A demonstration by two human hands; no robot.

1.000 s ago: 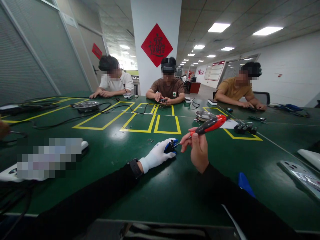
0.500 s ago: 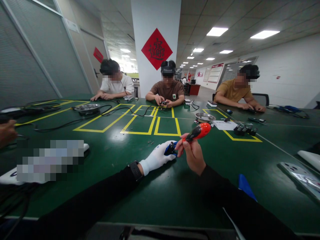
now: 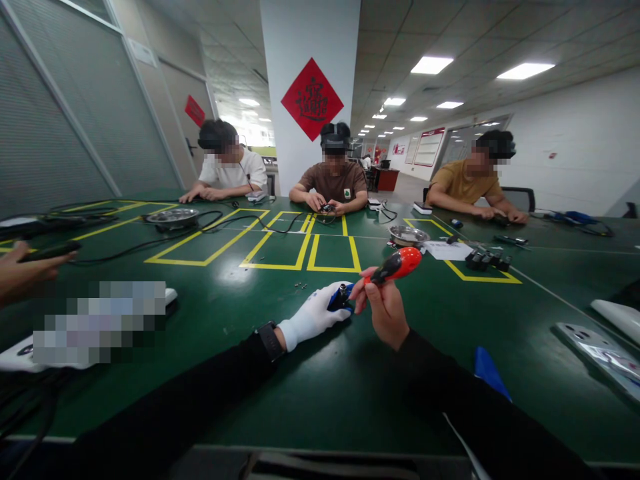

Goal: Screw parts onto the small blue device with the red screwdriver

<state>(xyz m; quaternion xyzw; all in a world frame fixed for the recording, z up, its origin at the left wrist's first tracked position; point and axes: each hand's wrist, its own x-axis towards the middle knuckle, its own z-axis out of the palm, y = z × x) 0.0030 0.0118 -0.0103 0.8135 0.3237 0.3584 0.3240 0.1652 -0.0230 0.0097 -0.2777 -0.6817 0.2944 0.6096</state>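
Note:
My left hand [image 3: 320,310], in a white glove with blue on the finger side, is closed around a small black part [image 3: 339,299] with a shiny metal post on top. The fingers hide much of that part. Just to its right, my right hand [image 3: 387,310] is bare and pinches a red-and-black screwdriver [image 3: 395,265]. The screwdriver's rounded handle end points up and right, its lower end down toward the left hand; the shaft and tip are hidden by the fingers. A few tiny screws [image 3: 301,286] lie on the green table [image 3: 240,400] beyond the glove.
Right of me are a phone [image 3: 600,360], a blue object [image 3: 490,375] and black blocks [image 3: 487,259] near a paper [image 3: 447,251]. Metal bowls [image 3: 409,235] stand farther off. A co-worker's hand [image 3: 25,270] holds a dark object at left. Three people sit opposite.
The co-worker's hand at the left has come further into view, with a dark object in it. My two hands and the screwdriver have hardly moved.

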